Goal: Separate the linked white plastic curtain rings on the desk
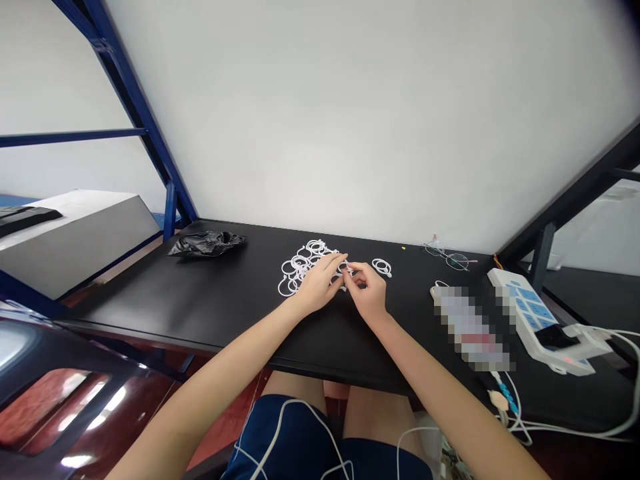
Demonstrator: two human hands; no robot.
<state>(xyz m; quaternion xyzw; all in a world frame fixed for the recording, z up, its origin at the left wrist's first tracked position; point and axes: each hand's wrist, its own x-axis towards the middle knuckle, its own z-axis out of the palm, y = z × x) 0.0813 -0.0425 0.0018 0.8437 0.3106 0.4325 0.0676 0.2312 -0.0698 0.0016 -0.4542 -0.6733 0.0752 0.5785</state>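
Note:
A loose heap of thin white rings (290, 283), each with a small tab or clip, lies on the black table. My left hand (317, 283) rests over the heap's right side, fingers and thumb closing on a white ring (343, 267) at its edge. From the right, my right hand (370, 291) pinches the same spot between thumb and forefinger. The fingertips of both hands nearly meet and cover part of the ring. A separate small group of white rings (381, 267) lies just beyond my right hand.
A crumpled black plastic bag (207, 244) lies on the table (200, 300) at the left. To the right are eyeglasses (450, 257), a blurred phone (470, 327) and a white power strip (537, 320) with cables. Blue metal posts (135, 100) stand at the left.

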